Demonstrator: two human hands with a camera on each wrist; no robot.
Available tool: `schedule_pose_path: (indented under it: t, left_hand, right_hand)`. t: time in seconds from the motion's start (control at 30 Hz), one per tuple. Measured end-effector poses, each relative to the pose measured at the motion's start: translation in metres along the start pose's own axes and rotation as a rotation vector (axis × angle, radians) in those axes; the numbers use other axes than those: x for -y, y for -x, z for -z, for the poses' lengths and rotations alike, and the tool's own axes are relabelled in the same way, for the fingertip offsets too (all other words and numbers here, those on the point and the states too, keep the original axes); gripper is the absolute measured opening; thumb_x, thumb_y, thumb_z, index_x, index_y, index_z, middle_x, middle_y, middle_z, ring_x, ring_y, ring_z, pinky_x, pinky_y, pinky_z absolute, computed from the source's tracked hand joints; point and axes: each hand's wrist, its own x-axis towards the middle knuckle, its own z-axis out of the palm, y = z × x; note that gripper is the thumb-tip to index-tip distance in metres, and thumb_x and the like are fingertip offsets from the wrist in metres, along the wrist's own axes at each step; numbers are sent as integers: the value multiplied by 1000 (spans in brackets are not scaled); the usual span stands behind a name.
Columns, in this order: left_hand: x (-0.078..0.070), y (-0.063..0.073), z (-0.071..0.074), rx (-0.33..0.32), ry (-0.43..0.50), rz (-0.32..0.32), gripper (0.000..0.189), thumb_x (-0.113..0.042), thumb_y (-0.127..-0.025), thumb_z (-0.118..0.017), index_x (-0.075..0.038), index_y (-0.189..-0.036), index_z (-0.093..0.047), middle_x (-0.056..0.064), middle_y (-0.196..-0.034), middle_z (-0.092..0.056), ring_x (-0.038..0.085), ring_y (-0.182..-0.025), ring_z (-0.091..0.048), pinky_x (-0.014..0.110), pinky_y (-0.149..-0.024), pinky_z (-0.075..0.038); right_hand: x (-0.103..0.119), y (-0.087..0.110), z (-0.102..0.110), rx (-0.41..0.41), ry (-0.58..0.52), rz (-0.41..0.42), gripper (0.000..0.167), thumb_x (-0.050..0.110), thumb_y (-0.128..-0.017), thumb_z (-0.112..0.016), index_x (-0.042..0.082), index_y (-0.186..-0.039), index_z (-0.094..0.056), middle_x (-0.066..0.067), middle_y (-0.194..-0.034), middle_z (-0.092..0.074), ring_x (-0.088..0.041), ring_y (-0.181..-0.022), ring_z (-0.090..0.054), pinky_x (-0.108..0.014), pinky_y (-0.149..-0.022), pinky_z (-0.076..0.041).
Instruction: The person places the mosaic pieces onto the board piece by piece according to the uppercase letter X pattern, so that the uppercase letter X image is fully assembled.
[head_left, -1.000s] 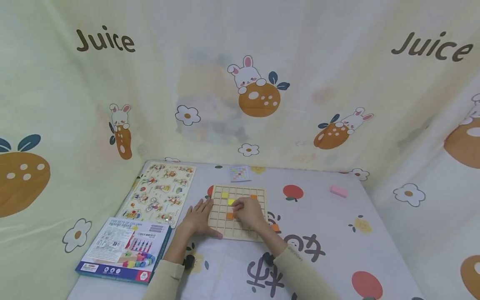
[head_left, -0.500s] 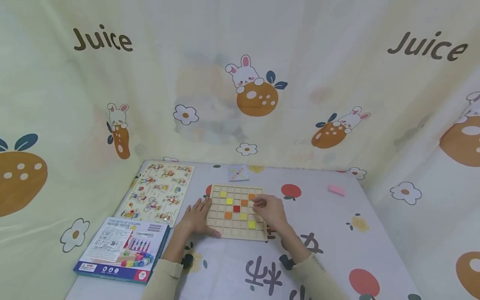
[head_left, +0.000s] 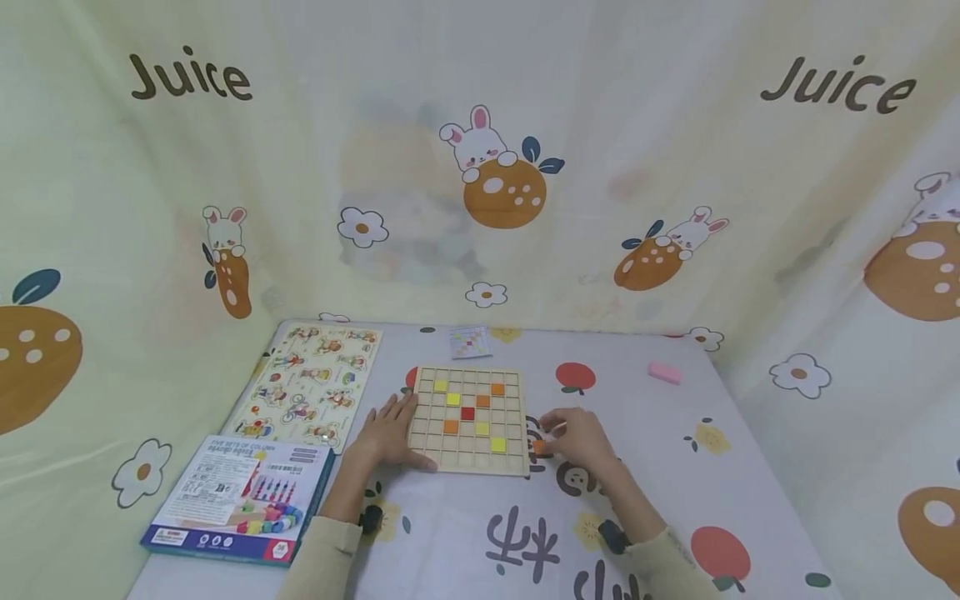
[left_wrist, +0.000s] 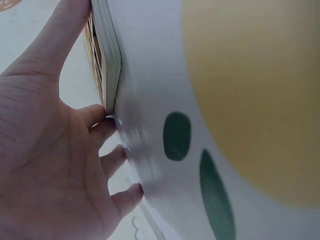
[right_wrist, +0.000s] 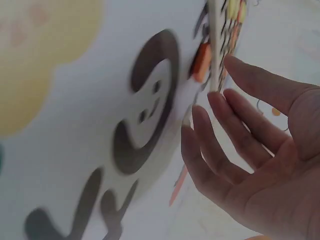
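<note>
A square wooden grid board [head_left: 467,459] lies flat on the table. Several yellow tiles [head_left: 453,400], three orange tiles [head_left: 483,402] and a red tile [head_left: 468,413] sit in its cells, mostly along crossing diagonals. My left hand [head_left: 388,435] is spread at the board's left side, thumb at the near left corner, fingers along the edge. Off the board's right edge, my right hand [head_left: 581,437] hovers with fingertips close to a loose orange tile [head_left: 540,448]. In the right wrist view those fingers are loosely bent with nothing between them, and the orange tile [right_wrist: 202,63] shows apart from them.
Behind the board lies a small pattern card [head_left: 471,342]. On the left are a sheet of cartoon figures [head_left: 318,375] and, nearer, a boxed bead set [head_left: 236,500]. A pink block [head_left: 664,373] sits at the far right. Printed curtains [head_left: 480,167] enclose the table.
My right hand has left the board's middle and moved right to the loose orange tile, uncovering the red, orange and yellow tiles. My left hand stays at the board's left edge.
</note>
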Motion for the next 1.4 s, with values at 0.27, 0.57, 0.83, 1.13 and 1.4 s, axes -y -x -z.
schedule_pose_path:
  t: [0.27,0.57,0.83,1.13,1.4]
  left_hand:
    - [3,-3,-4,1,-6,17,136,-64,-67,-91,-6,-167,-19,13,-174,-16,38,-160,-10,64,-127,-8]
    - [-6,1,2,4,-3,15,134,-62,-69,-91,-5,-166,-21,15,-173,-18,39,-160,-12,64,-127,-10]
    - [-6,2,2,-4,-19,28,134,-64,-67,-91,-6,-166,-22,14,-173,-20,39,-160,-13,63,-127,-11]
    - [-1,-2,-2,25,-25,43,135,-63,-70,-90,-8,-168,-15,11,-175,-13,36,-161,-7,61,-128,-6]
    - [-3,1,4,4,-1,30,134,-63,-68,-92,-5,-166,-21,14,-173,-18,39,-160,-12,64,-127,-9]
  right_hand:
    - [-8,5,-8,-4,32,15,50,5,-79,-89,18,-125,-76,3,-102,-76,-18,-98,-68,-39,-82,-62]
    - [-10,4,-8,-42,50,39,49,1,-75,-89,18,-121,-78,3,-92,-73,-16,-85,-65,-31,-72,-58]
    - [-5,3,1,-62,-61,50,44,-2,-79,-83,15,-119,-78,-2,-92,-73,-19,-82,-68,-30,-62,-58]
    - [9,-13,-5,-120,-167,112,38,8,-82,-87,13,-118,-77,3,-88,-76,-16,-82,-73,-29,-64,-58]
    - [43,-25,-20,-84,-238,143,36,6,-83,-86,8,-118,-77,3,-87,-76,-15,-81,-73,-29,-69,-59]
